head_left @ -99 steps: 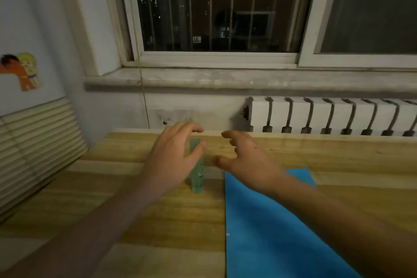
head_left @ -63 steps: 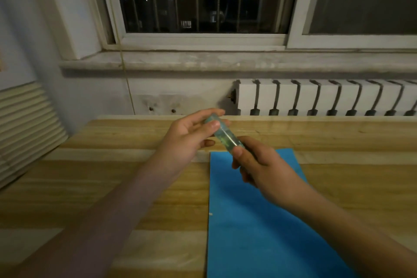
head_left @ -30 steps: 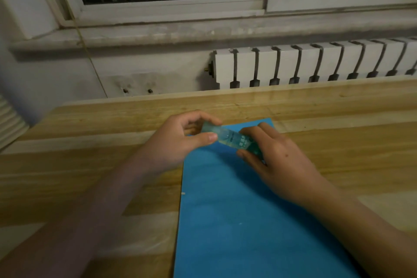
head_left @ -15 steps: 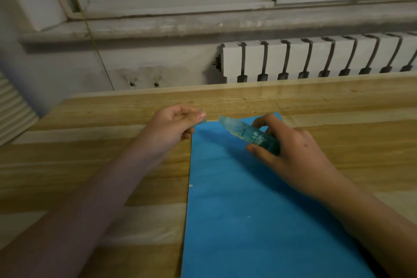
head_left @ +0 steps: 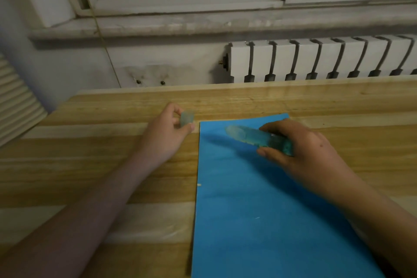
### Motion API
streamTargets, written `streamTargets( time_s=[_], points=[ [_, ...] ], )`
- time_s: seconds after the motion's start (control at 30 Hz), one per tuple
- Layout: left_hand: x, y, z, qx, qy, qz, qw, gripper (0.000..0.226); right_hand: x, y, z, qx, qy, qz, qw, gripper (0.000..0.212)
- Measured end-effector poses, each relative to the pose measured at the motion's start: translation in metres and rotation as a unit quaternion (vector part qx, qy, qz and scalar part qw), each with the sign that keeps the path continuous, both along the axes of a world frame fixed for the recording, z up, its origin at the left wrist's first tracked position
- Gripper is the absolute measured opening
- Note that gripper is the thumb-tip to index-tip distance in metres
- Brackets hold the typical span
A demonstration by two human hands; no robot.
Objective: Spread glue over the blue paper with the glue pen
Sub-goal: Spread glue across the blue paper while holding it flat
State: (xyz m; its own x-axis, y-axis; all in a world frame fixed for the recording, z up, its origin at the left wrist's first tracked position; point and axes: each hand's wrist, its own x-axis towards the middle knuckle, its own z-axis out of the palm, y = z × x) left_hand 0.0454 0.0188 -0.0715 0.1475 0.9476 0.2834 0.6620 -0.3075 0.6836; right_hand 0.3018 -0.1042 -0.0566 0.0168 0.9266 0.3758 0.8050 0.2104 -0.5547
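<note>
Pinching cap [head_left: 187, 118], left grip [head_left: 165, 135]; right grip [head_left: 302, 153] curled round glue pen [head_left: 248, 136] over blue paper [head_left: 259, 221].

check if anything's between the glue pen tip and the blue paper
Nothing visible. The cap is off, pinched in the left hand beside the blue paper; the right hand holds the glue pen, tip bare, over it.

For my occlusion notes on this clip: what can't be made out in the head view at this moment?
Head view only:
Glue pen: motion-blurred. Whether its tip touches the blue paper is unclear, and the right hand hides its rear end.
Blue paper: near edge cut off by the frame bottom. The right forearm covers its right side.
Cap pinched by the left hand: blurred, details unreadable.
</note>
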Motion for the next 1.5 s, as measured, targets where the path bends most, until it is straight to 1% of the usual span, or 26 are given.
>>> streamTargets(
  time_s=[0.03,0.1,0.17,0.27,0.3,0.4,0.47,0.5,0.57,0.63,0.67,0.73,0.83,0.87,0.93,1.03,1.13,1.2,1.27,1.33,1.43,1.5],
  points=[
    [-0.002,0.000,-0.002,0.015,0.024,0.002,1.000,0.024,0.000,0.000,0.001,-0.009,0.025,-0.015,1.000,0.030],
    [-0.005,0.001,-0.005,0.040,0.056,0.003,0.998,0.025,0.000,0.002,0.002,-0.045,0.112,-0.028,0.992,0.028],
    [-0.007,0.002,-0.009,0.046,0.057,0.006,0.997,0.025,-0.003,0.003,0.005,-0.062,0.212,-0.012,0.975,0.034],
    [-0.009,0.005,-0.012,0.049,0.049,0.017,0.997,0.027,-0.007,0.003,0.008,-0.064,0.326,0.007,0.943,0.053],
    [-0.008,0.006,-0.013,0.054,0.049,0.019,0.997,0.028,-0.008,0.003,0.008,-0.067,0.342,0.003,0.937,0.055],
    [-0.008,0.005,-0.016,0.067,0.062,0.025,0.996,0.032,-0.009,0.006,0.011,-0.088,0.352,-0.004,0.932,0.045],
    [-0.008,0.002,-0.016,0.089,0.066,0.037,0.993,0.040,-0.009,0.014,0.015,-0.116,0.394,0.006,0.912,0.041],
    [-0.008,-0.001,-0.015,0.121,0.070,0.040,0.989,0.041,-0.008,0.018,0.017,-0.128,0.417,0.009,0.900,0.045],
    [-0.008,-0.009,-0.009,0.211,0.088,0.033,0.973,0.030,-0.009,0.029,0.023,-0.143,0.449,0.009,0.882,0.053],
    [-0.006,-0.018,-0.003,0.263,0.102,0.013,0.959,0.016,-0.009,0.039,0.028,-0.150,0.475,0.019,0.867,0.056],
    [-0.006,-0.021,0.000,0.266,0.112,-0.003,0.957,0.012,-0.009,0.044,0.030,-0.152,0.494,0.021,0.856,0.057],
    [-0.005,-0.024,0.001,0.257,0.134,-0.040,0.956,0.012,-0.013,0.054,0.034,-0.155,0.531,0.025,0.833,0.051],
    [-0.003,-0.024,-0.002,0.233,0.170,-0.083,0.954,0.020,-0.020,0.068,0.032,-0.155,0.584,0.043,0.796,0.034],
    [-0.002,-0.023,-0.004,0.223,0.179,-0.088,0.954,0.022,-0.022,0.073,0.031,-0.154,0.593,0.048,0.789,0.026],
    [-0.001,-0.021,-0.009,0.206,0.193,-0.086,0.955,0.026,-0.026,0.080,0.027,-0.152,0.597,0.048,0.786,0.013],
    [-0.002,-0.018,-0.013,0.190,0.212,-0.085,0.955,0.034,-0.030,0.089,0.021,-0.153,0.588,0.024,0.794,0.010],
    [0.000,-0.016,-0.014,0.189,0.210,-0.088,0.955,0.033,-0.034,0.095,0.016,-0.159,0.559,0.009,0.813,0.006],
    [0.002,-0.014,-0.014,0.185,0.202,-0.088,0.958,0.032,-0.037,0.098,0.012,-0.164,0.550,0.017,0.819,0.008],
    [0.002,-0.014,-0.013,0.177,0.197,-0.093,0.960,0.032,-0.039,0.101,0.009,-0.165,0.542,0.027,0.823,0.017],
    [0.002,-0.016,-0.011,0.166,0.199,-0.090,0.962,0.031,-0.041,0.103,0.007,-0.154,0.523,0.021,0.838,0.019],
    [0.003,-0.018,-0.009,0.163,0.199,-0.083,0.963,0.028,-0.042,0.105,0.001,-0.128,0.474,0.001,0.871,0.013],
    [0.003,-0.019,-0.008,0.161,0.200,-0.084,0.963,0.028,-0.042,0.106,-0.002,-0.116,0.441,-0.001,0.890,0.013]
  ],
)
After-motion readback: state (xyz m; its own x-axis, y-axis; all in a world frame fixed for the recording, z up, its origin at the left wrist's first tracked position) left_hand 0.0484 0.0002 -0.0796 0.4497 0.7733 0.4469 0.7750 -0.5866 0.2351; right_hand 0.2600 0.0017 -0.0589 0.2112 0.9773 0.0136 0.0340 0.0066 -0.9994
